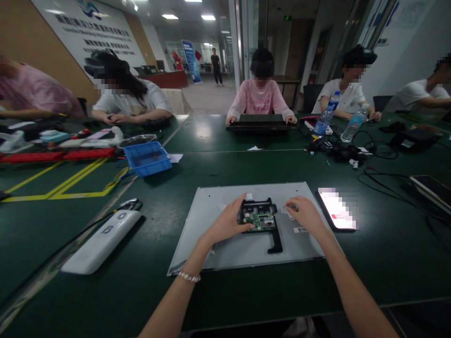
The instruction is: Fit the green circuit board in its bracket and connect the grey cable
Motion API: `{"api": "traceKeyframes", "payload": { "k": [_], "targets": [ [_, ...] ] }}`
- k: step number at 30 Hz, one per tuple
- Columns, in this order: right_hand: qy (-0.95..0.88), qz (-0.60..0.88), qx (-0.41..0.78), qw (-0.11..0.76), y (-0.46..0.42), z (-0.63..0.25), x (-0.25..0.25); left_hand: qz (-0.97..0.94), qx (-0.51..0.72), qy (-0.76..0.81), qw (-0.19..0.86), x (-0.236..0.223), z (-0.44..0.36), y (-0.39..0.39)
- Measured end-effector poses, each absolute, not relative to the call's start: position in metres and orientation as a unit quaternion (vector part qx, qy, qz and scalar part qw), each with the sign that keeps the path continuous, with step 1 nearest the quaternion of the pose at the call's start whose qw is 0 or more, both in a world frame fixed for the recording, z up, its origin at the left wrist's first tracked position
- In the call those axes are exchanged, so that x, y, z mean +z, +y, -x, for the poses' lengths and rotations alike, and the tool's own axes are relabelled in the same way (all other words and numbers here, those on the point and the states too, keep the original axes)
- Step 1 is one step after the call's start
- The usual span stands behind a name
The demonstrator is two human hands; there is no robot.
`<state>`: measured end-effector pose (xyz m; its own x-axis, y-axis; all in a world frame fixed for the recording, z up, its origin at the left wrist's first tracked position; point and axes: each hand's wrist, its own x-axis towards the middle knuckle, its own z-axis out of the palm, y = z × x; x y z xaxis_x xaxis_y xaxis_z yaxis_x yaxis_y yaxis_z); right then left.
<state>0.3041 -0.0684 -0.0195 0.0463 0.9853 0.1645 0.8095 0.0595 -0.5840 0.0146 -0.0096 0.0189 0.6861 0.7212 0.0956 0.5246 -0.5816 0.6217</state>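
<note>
A flat silvery panel (225,256) lies on the green table in front of me. On it sits a black plastic bracket (276,241) with a green circuit board (260,220) inside. My left hand (227,220) grips the bracket's left side, fingers at the far corner and thumb at the near edge. To the right of the bracket, my right hand (306,215) is closed in a pinch above the panel. A small dark grey piece (293,206), too small to name, shows at its fingertips. Pale stickers (300,230) are on the panel near that hand.
A lit phone (336,211) lies right of the panel; a white power bank (102,241) with a cable lies left. Farther off are a blue bin (148,157), water bottles (327,115) and tangled cables (343,150). Across the table a person (260,96) holds a black panel (260,124).
</note>
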Motion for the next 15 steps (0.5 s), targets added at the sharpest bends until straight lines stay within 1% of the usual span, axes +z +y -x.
{"api": "traceKeyframes", "payload": {
  "k": [3,6,11,15],
  "targets": [
    [-0.693,0.658,0.115,0.270,-0.059,-0.293,-0.009,-0.868,0.177,0.354,0.299,0.018,-0.015,-0.010],
    [-0.746,0.600,0.116,0.264,-0.039,-0.272,0.007,-0.858,0.182,0.362,0.316,0.014,-0.015,-0.010],
    [-0.820,0.527,0.121,0.185,0.005,-0.239,0.020,-0.850,0.195,0.362,0.331,0.007,-0.016,-0.010],
    [-0.863,0.481,0.093,0.122,0.026,-0.227,0.020,-0.847,0.215,0.348,0.340,0.003,-0.015,-0.010]
  ]
}}
